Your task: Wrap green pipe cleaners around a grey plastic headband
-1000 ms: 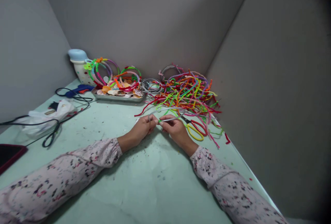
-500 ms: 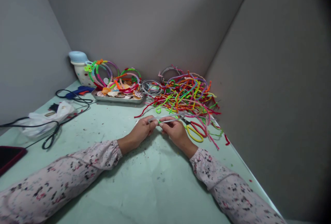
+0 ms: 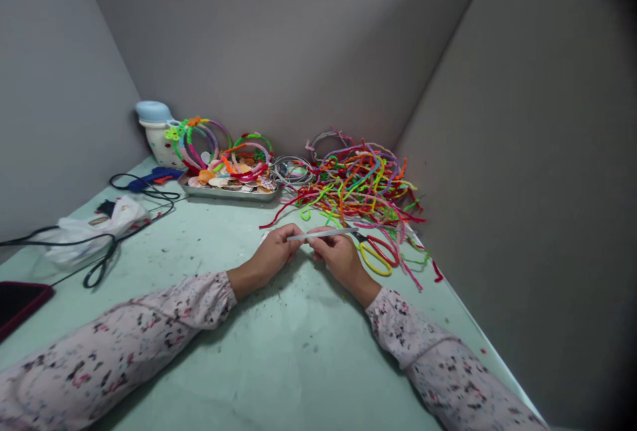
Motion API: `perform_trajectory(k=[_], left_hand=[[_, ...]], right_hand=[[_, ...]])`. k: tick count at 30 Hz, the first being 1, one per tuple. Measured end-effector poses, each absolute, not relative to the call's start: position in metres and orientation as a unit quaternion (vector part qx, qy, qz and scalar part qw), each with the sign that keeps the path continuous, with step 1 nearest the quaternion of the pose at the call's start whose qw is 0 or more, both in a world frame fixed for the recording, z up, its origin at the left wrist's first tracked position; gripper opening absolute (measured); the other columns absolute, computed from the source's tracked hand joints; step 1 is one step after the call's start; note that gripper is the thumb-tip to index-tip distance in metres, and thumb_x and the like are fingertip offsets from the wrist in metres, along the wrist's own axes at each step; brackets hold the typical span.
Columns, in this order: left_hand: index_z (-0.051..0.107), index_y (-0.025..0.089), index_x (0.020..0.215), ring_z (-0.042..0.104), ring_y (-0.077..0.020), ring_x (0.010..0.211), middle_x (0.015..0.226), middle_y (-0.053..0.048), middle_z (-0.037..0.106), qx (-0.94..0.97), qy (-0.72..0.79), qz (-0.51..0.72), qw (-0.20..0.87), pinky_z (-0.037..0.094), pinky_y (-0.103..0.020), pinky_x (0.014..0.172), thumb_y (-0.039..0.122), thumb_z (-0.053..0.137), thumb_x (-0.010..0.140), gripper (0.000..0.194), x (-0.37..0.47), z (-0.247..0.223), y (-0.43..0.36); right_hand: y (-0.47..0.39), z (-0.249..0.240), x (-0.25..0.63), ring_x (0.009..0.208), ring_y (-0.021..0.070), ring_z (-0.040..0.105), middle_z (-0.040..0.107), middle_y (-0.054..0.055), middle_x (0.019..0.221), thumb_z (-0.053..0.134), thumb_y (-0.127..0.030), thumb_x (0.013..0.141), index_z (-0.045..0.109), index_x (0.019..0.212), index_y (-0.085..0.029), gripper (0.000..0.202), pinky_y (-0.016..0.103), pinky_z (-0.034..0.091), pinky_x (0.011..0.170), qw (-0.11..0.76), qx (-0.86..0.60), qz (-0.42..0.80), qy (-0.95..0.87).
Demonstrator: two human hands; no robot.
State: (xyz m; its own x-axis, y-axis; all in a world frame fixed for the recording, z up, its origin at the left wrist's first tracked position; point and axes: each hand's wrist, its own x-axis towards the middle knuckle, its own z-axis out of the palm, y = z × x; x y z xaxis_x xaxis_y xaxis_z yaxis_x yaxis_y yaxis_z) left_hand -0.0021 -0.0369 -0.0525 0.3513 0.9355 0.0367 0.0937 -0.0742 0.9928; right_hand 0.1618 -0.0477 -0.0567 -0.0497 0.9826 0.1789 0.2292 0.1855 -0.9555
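A thin grey band (image 3: 326,233) runs between my two hands, above the middle of the pale green table (image 3: 279,365). My left hand (image 3: 273,253) pinches its left end between thumb and fingers. My right hand (image 3: 339,257) is closed on it near the middle, thumb against the fingertips, and the band's right end passes over that hand towards the scissors (image 3: 378,255). The scissors, with red and yellow handles, lie just right of my right hand. Behind the hands spreads a tangled pile of coloured fuzzy stems (image 3: 365,179).
A metal tray (image 3: 233,195) of shell-like pieces and colourful hoops stands at the back. Left of it are a blue-lidded container (image 3: 158,136), a white plastic bag (image 3: 74,239), black cables (image 3: 117,240) and a dark red-edged device (image 3: 22,305). Grey wire coils (image 3: 293,170) lie beside the stems.
The grey band has turned between my hands and now shows as one flat strip. The green bit seen at my fingertips is no longer visible. Both hands have barely moved.
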Motion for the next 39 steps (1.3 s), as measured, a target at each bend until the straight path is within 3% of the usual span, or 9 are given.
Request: perform_trajectory(k=[9,15,19,34,39], left_hand=[[0.052,0.018,0.074,0.031,-0.0081,0.044,0.05,0.007,0.039,0.612,0.413,0.403,0.542,0.021,-0.022,0.044,0.036,0.057,0.079,0.02,-0.0007,-0.0583,-0.0348],[0.047,0.018,0.071,0.031,-0.0076,0.045,0.053,0.006,0.037,0.599,0.388,0.412,0.566,0.022,-0.021,0.044,0.036,0.054,0.082,0.022,-0.0007,-0.0577,-0.0338],[0.046,0.018,0.072,0.031,-0.0076,0.046,0.055,0.006,0.036,0.594,0.374,0.414,0.579,0.022,-0.022,0.044,0.034,0.052,0.084,0.021,0.0004,-0.0587,-0.0337],[0.051,0.017,0.074,0.039,-0.0096,0.052,0.056,0.005,0.043,0.665,0.416,0.39,0.482,0.029,-0.022,0.05,0.038,0.051,0.085,0.023,-0.0019,-0.0576,-0.0345],[0.052,0.016,0.074,0.038,-0.0093,0.052,0.056,0.006,0.045,0.681,0.419,0.391,0.457,0.029,-0.022,0.049,0.034,0.056,0.081,0.02,-0.0017,-0.0541,-0.0356]], right_hand=[[-0.0471,-0.0569,0.163,0.052,0.0148,0.054,0.06,0.0,0.058,0.062,-0.04,0.077,0.07,0.084,-0.021,0.022,0.025,0.04,0.049,0.465,-0.512,0.357,-0.628],[-0.0498,-0.056,0.163,0.061,0.0159,0.055,0.065,0.003,0.073,0.06,-0.04,0.079,0.069,0.09,-0.02,0.024,0.026,0.04,0.053,0.502,-0.492,0.347,-0.621],[-0.0505,-0.0568,0.1625,0.065,0.0169,0.057,0.066,0.004,0.077,0.056,-0.041,0.082,0.069,0.081,-0.019,0.025,0.027,0.041,0.055,0.508,-0.488,0.351,-0.617],[-0.0501,-0.0551,0.1616,0.056,0.0135,0.049,0.055,0.0,0.056,0.053,-0.041,0.084,0.055,0.057,-0.018,0.035,0.024,0.036,0.052,0.473,-0.518,0.315,-0.639],[-0.0498,-0.055,0.1615,0.051,0.0127,0.045,0.051,-0.003,0.051,0.053,-0.037,0.084,0.061,0.066,-0.018,0.027,0.024,0.033,0.049,0.461,-0.533,0.305,-0.641]])
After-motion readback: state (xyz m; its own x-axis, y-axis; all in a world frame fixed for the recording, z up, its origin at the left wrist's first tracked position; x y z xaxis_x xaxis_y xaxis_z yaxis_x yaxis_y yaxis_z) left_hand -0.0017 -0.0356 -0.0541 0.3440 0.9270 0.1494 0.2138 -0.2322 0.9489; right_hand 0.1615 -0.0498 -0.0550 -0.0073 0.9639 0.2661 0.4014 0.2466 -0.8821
